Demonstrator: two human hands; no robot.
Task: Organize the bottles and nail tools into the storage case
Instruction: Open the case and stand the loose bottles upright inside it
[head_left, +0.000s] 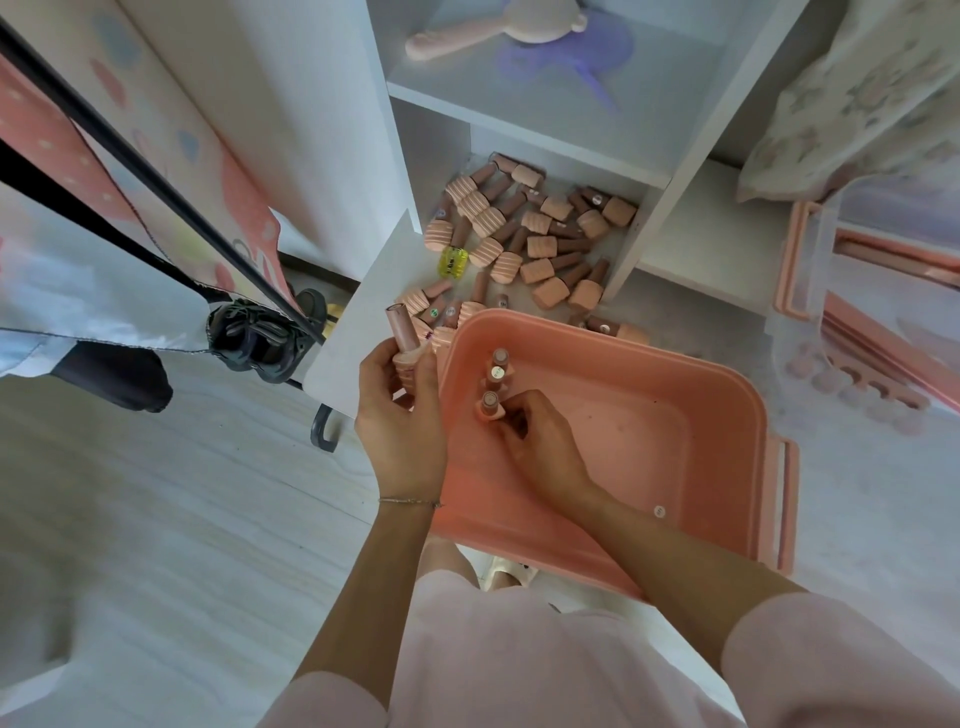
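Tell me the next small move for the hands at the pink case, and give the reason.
Probably let the right hand release the bottle in the case and take the bottle held by the left hand from the left hand. Three bottles already stand upright in a row at the storage case's left wall, so the next spot is beside them. Many loose bottles remain on the shelf.

Storage case (727, 395) salmon pink. My nail polish bottles (524, 234) peachy pink with ribbed bodies, brown caps; some caps with white round labels. One small yellow translucent item (453, 260) among them. Shelf unit (524, 111) white. My sleeves (831, 660) pale pink. Floor (156, 519) light grey woodgrain. Hairbrush (467, 34) pink.
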